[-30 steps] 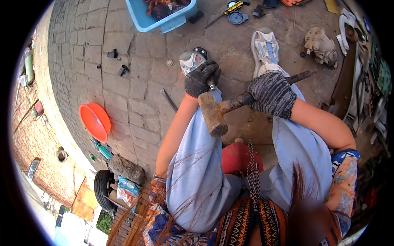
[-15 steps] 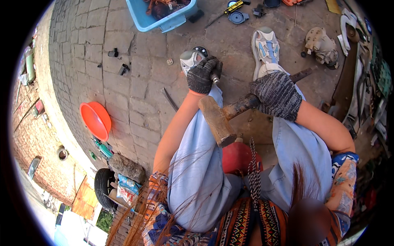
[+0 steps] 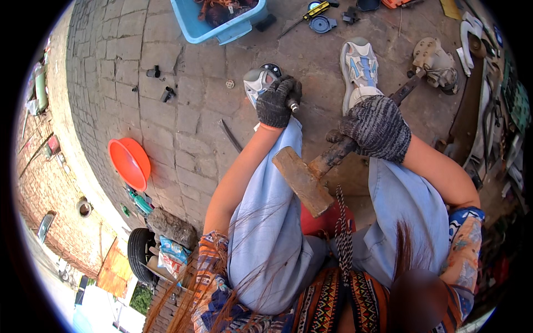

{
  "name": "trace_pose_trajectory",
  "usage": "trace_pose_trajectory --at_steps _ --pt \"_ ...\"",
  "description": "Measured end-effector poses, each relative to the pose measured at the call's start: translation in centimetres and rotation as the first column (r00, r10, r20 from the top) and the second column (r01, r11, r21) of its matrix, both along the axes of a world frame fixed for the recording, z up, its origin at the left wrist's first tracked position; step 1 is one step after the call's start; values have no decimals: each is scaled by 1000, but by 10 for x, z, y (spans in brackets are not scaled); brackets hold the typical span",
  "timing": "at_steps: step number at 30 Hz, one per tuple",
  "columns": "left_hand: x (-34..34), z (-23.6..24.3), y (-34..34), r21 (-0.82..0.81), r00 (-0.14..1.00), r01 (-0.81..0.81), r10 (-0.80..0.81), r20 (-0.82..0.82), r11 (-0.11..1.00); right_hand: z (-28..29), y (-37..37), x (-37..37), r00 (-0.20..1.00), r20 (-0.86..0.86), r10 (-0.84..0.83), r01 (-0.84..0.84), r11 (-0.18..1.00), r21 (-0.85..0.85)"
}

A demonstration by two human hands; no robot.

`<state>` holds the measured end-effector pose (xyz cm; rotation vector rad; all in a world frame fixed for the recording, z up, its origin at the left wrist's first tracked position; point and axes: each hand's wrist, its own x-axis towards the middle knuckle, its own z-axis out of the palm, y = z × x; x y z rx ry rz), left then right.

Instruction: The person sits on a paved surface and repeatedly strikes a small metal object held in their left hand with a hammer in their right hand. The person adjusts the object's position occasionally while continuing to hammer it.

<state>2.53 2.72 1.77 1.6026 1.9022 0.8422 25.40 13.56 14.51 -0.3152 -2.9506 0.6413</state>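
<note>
My right hand [image 3: 377,129], in a dark grey knit glove, is wrapped round the handle of a hammer [image 3: 302,180]. The rusty, blocky head hangs above the gap between my knees, and the handle's far end sticks out past my knuckles. My left hand [image 3: 275,103], gloved the same way, is closed beside my left shoe [image 3: 256,81]. A short metal rod with a shiny rounded end [image 3: 293,106] pokes from its fist; the rest is hidden by the fingers. Just beyond that hand shows a dark round metal part with holes [image 3: 271,69], partly covered.
A light blue tub [image 3: 222,36] holding reddish-brown parts stands ahead. Near it lie a yellow-handled screwdriver [image 3: 315,10] and black plastic pieces [image 3: 322,24]. An orange bowl [image 3: 129,164] sits left. At right are a dirty metal casting [image 3: 435,62] and piled scrap.
The hammer has tilted: its head dropped toward my body and slightly right, while the handle's far end swung up and away. My left hand has barely moved.
</note>
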Motion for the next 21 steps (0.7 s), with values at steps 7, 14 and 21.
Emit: trace_pose_trajectory --at_steps 7,14,21 --pt "5 4 5 34 996 -25 22 88 999 -5 -1 1 1000 -10 -11 10 997 -76" --pt "1 -7 -1 47 991 -25 18 134 999 11 2 9 998 -56 18 -19 1000 -19" --pt "-11 -23 -2 50 995 -4 -1 100 999 -14 0 -1 860 473 -195 291 946 -140"
